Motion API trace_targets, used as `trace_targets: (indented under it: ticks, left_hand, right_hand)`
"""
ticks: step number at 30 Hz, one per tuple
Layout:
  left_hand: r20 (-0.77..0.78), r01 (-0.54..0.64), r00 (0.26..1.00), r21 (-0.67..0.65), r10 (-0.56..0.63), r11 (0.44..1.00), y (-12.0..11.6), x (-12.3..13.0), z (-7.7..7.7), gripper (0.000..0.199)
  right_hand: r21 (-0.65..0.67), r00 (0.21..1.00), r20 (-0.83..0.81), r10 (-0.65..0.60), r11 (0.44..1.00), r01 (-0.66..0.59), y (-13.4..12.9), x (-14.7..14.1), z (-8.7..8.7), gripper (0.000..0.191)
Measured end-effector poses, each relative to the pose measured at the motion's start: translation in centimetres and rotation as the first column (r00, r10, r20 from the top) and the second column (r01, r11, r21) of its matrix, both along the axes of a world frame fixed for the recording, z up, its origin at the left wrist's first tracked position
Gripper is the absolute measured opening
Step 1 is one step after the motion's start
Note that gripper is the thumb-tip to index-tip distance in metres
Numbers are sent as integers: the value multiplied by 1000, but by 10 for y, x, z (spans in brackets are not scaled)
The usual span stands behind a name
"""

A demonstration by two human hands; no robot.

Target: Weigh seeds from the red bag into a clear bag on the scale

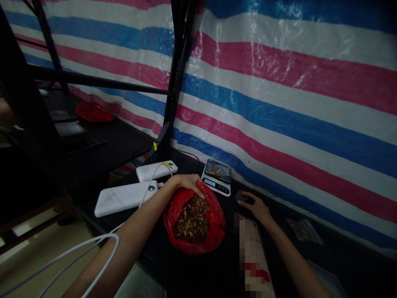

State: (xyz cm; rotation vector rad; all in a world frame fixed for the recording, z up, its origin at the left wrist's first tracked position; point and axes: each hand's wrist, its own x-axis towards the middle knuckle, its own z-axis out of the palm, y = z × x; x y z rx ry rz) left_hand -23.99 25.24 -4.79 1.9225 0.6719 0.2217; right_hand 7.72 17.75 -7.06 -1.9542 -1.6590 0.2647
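Note:
A red plastic bag [217, 234] stands with its mouth spread, full of small brown and yellowish dried pieces [192, 219]. My left hand [190, 184] grips its far rim, thumb at the inner edge. To the right, my right hand [257, 207] is closed around a small dark cup-like object [243, 196], low over the black table; its inside is too dark to make out. Between and beyond the hands sits a small white digital scale [221, 188] with a lit display. On the scale's pan rests a dark tray or packet [218, 170] containing some brown pieces.
Two white power banks [127, 198] lie left of the bag, with a white cable [116, 244] looping by my left forearm. A pixelated flat item [254, 252] and a small clear packet [304, 229] lie on the right. Behind rise a black metal post [173, 62] and striped sheeting [279, 103].

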Motion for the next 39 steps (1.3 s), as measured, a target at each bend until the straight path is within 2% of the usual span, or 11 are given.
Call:
trace_targets:
  ticks: [4, 7, 13, 15, 18, 20, 22, 26, 33, 37, 39]
  left_hand:
    - [16, -20, 1000, 82, 19, 996, 4, 4, -4, 31]
    - [25, -13, 1000, 131, 10, 991, 10, 6, -7, 29]
    - [22, -25, 1000, 322, 19, 946, -5, 0, 9, 36]
    - [53, -182, 982, 536, 183, 824, -33, -11, 24, 42]
    - [109, -491, 773, 727, 625, 480, -96, -35, 39, 41]
    - [-53, -519, 622, 719, 781, 462, -139, -51, 38, 46]
    - [-251, -486, 542, 685, 802, 543, -173, -61, 29, 53]
    - [-328, -442, 670, 545, 666, 713, -198, -59, 4, 38]
    - [35, -619, 762, 333, 647, 711, -192, -35, 2, 28]
    - [-74, -552, 775, 405, 628, 729, -193, -41, 10, 36]
    - [-204, -508, 705, 523, 679, 684, -191, -49, 16, 41]
  right_hand:
    - [141, 967, -191, 168, 980, -142, -12, -34, 24, 44]
    - [110, 907, 103, 408, 902, -418, -38, -85, 60, 51]
    - [-151, 377, 740, 558, 683, -715, -71, -175, 92, 17]
    - [-192, 281, 790, 545, 655, -731, -72, -183, 89, 14]
    - [-232, 205, 816, 540, 632, -739, -72, -185, 86, 17]
    - [-255, 176, 817, 550, 618, -744, -74, -186, 86, 19]
    - [-271, 161, 810, 564, 603, -751, -76, -189, 84, 19]
    - [-284, 146, 780, 609, 552, -784, -77, -195, 78, 19]
    - [-244, 365, 539, 759, 556, -795, -75, -181, 78, 25]
    - [-178, 548, 372, 749, 637, -750, -75, -167, 72, 34]
    - [-111, 643, 262, 720, 684, -721, -73, -160, 66, 35]
